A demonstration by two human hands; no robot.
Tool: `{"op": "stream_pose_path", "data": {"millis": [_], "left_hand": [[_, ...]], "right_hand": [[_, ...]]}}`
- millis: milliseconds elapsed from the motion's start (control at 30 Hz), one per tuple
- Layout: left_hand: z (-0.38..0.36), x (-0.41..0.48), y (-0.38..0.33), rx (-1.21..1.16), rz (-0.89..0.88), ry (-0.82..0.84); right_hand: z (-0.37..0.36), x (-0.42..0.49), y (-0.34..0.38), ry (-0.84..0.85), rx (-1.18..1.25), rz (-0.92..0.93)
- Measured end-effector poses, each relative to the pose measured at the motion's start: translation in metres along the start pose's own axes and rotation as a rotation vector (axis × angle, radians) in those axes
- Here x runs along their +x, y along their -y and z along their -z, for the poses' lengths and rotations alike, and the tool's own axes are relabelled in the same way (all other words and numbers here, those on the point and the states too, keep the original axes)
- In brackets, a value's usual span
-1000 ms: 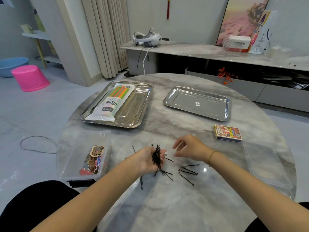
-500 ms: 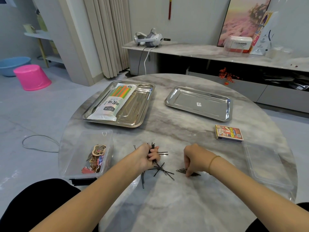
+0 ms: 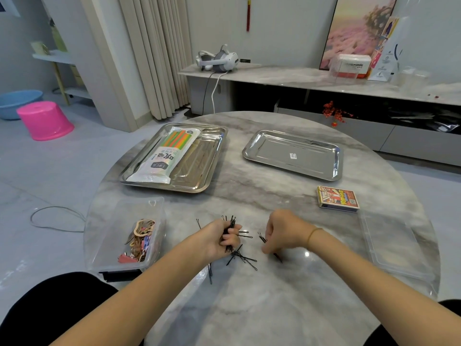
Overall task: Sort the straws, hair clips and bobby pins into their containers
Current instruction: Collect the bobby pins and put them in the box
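Left hand grips an upright bundle of bobby pins. Right hand, fingers curled, pinches stray pins against the table. Loose pins lie scattered just below the left hand. Best practice, as judged: sweep strays parallel, tilt them up at one end, then add them to the bundle. Hair clips sit in the clear box at left, and the straws in the far tray.
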State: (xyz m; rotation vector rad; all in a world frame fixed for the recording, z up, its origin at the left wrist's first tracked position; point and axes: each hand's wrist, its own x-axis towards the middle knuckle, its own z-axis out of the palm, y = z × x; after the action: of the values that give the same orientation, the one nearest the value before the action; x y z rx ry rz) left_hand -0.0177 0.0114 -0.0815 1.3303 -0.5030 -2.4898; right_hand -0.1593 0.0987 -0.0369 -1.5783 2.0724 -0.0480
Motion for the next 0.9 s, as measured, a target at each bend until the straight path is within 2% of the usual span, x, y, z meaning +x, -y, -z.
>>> {"op": "stream_pose_path", "data": {"millis": [167, 233, 333, 400, 533, 667, 900], "left_hand": [[-0.001, 0.003, 0.004, 0.079, 0.049, 0.057], [-0.003, 0.001, 0.006, 0.151, 0.073, 0.084], [-0.007, -0.005, 0.009, 0.264, 0.109, 0.151], [-0.010, -0.008, 0.010, 0.287, 0.129, 0.189], [-0.010, -0.008, 0.014, 0.278, 0.137, 0.230], [-0.010, -0.006, 0.017, 0.348, 0.081, 0.209], [-0.011, -0.009, 0.014, 0.422, -0.014, 0.223]], "right_hand": [[0.020, -0.004, 0.002, 0.073, 0.968, -0.022], [0.017, -0.002, 0.007, 0.118, 1.206, -0.066], [0.011, 0.003, 0.010, 0.143, 1.418, -0.148], [0.008, 0.006, 0.011, 0.148, 1.405, -0.211], [0.004, 0.007, 0.012, 0.108, 1.223, -0.247], [0.003, 0.004, 0.012, 0.051, 1.060, -0.165], [-0.001, 0.004, 0.013, -0.065, 0.946, -0.055]]}}
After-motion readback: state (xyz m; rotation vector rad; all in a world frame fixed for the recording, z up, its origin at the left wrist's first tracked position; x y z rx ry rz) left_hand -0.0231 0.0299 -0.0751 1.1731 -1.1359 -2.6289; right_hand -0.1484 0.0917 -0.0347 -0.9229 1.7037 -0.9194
